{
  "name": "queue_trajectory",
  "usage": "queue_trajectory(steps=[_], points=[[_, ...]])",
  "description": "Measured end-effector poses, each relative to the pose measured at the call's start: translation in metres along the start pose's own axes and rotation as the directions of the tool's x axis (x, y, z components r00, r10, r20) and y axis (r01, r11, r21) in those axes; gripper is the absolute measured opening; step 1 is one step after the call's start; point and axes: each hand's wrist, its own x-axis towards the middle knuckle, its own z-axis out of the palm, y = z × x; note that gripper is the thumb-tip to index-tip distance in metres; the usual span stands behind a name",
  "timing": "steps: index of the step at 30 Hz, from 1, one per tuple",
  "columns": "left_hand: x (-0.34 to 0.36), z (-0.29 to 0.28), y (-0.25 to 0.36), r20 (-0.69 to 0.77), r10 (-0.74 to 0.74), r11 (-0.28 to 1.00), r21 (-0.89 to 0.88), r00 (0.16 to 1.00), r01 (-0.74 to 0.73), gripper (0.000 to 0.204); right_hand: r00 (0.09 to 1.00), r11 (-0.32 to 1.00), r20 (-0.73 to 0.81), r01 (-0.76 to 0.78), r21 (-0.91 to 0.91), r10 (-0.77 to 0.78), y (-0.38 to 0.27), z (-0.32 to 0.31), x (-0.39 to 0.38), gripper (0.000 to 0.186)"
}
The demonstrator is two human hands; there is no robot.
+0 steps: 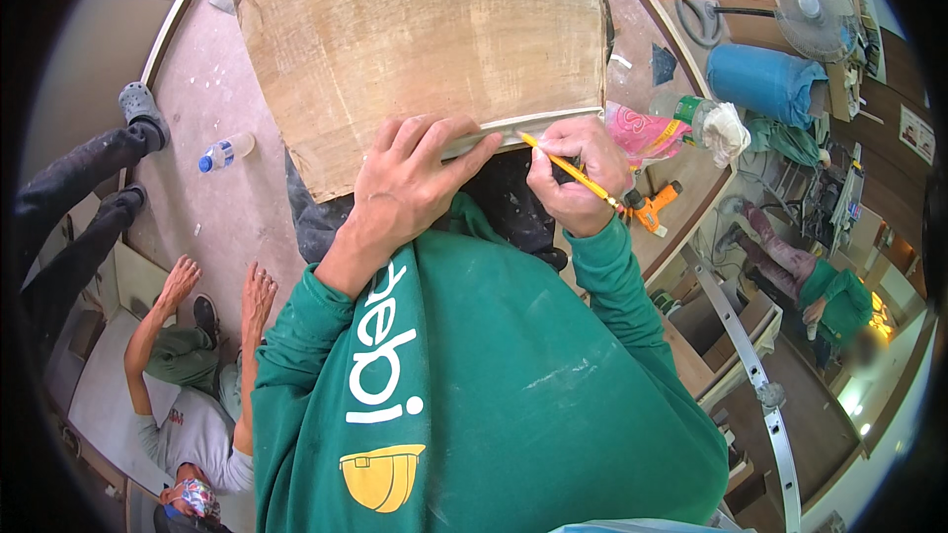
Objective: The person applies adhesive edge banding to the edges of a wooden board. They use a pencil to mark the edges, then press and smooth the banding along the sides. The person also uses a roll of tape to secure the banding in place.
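A large wooden board (425, 39) with a pale, worn face lies in front of me, its near edge toward my body. Along that edge runs a thin grey strip (509, 128), whose exact kind I cannot make out. My left hand (410, 173) grips the strip against the board, fingers on top and thumb stretched along it. In my right hand (583, 168) is a yellow pencil (578, 174), slanted, its tip at the strip near the board's right corner. My fingers cover part of both the strip and the pencil.
An orange tool (654, 205), a pink bag (642, 135) and a white cloth (726, 133) lie to the right, near a blue bundle (765, 84) and a fan (812, 8). A plastic bottle (227, 152) lies left. People are at left and far right.
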Motion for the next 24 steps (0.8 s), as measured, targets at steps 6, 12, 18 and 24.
queue_trajectory(steps=[6, 12, 18, 24], points=[[0.0001, 0.0006, -0.0006, -0.001, -0.005, 1.000, -0.005, 1.000, 0.005, 0.053, 1.000, 1.000, 0.009, 0.021, -0.009, -0.021, -0.0010, -0.0008, 0.0024, 0.026], [0.0004, -0.0009, 0.0002, 0.005, -0.007, 1.000, -0.005, 1.000, 0.007, 0.053, 1.000, 1.000, 0.000, 0.011, -0.004, -0.011, 0.0039, -0.0026, 0.0034, 0.026], [0.0007, 0.0005, 0.0001, -0.003, -0.006, 1.000, -0.017, 1.000, 0.006, 0.055, 0.999, 1.000, 0.034, -0.004, 0.006, 0.004, 0.0024, -0.0050, 0.0041, 0.025], [0.0017, 0.0001, -0.0008, -0.010, -0.007, 1.000, -0.022, 1.000, 0.006, 0.056, 0.999, 1.000, 0.042, 0.007, -0.002, -0.007, 0.0025, -0.0050, 0.0045, 0.025]])
